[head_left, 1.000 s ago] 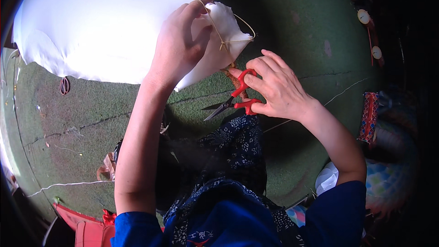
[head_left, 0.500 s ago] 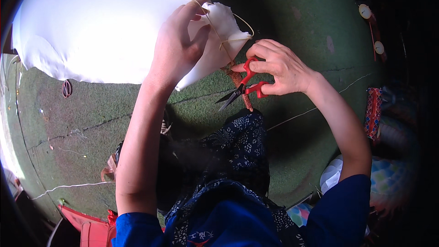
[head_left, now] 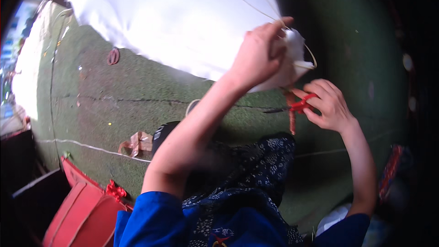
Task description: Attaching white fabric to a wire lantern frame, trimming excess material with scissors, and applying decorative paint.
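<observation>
A large white cloth [head_left: 169,23] fills the upper middle, bulging and very bright, with a ragged edge. My left hand [head_left: 260,57] is at its right end, fingers bent around a thin pale cord [head_left: 256,8] that crosses the cloth; its fingertips are partly hidden. A bent end of pale cord [head_left: 313,55] loops out at the cloth's right corner. In my right hand [head_left: 331,105] are scissors [head_left: 299,105] with red handles and dark blades pointing left. Beside them an orange-brown, rope-like piece [head_left: 292,121] hangs below the cloth's corner.
Green carpet [head_left: 100,77] with dark seams covers the floor. A red curved object [head_left: 82,210] and a small red bow-like piece [head_left: 115,190] sit at lower left, near a crumpled brown strip [head_left: 137,144]. A dark red coil [head_left: 113,56] lies left. A white line [head_left: 91,147] crosses the carpet.
The view has swung left, so cloth and hands appear farther right and lower. The scissor blades, spread before, now look nearly together. Both hands keep their hold.
</observation>
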Demonstrator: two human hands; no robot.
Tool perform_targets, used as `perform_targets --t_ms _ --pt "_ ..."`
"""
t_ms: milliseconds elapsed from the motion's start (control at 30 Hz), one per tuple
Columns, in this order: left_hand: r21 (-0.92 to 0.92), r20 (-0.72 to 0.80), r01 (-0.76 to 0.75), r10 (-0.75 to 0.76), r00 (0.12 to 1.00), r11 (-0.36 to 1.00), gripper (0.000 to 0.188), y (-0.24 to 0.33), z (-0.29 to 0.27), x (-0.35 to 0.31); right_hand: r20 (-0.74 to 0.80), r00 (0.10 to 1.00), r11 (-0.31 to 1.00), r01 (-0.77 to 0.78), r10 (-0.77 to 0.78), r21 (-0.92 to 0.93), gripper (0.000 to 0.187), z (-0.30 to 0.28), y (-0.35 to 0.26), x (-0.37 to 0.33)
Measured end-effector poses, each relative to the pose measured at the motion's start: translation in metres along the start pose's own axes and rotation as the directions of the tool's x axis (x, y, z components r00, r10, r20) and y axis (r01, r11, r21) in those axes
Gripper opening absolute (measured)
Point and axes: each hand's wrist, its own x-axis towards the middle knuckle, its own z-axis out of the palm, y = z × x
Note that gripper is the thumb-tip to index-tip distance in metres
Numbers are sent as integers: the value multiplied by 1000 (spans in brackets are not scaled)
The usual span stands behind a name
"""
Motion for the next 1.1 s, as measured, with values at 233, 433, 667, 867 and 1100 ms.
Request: perform_targets --t_ms 233,433,667,867,1100 --pt "19 -117 12 -10 993 1000 44 9 -6 -5 -123 972 980 -196 200 44 42 3 -13 -60" --pt "5 -290 123 -116 950 992 36 11 -22 11 -151 564 479 -495 812 725 36 -1 -112 -71" --pt "-382 -360 342 -479 801 859 28 102 -73 -50 217 522 -162 -151 825 975 28 -47 -228 23" --pt "-642 65 596 -741 669 482 49 305 -181 -144 477 650 -237 -425 591 873 26 -131 -328 70" --pt "-809 180 551 -805 566 207 33 381 -313 -178 740 520 -74 -796 428 601 26 -197 -445 166"
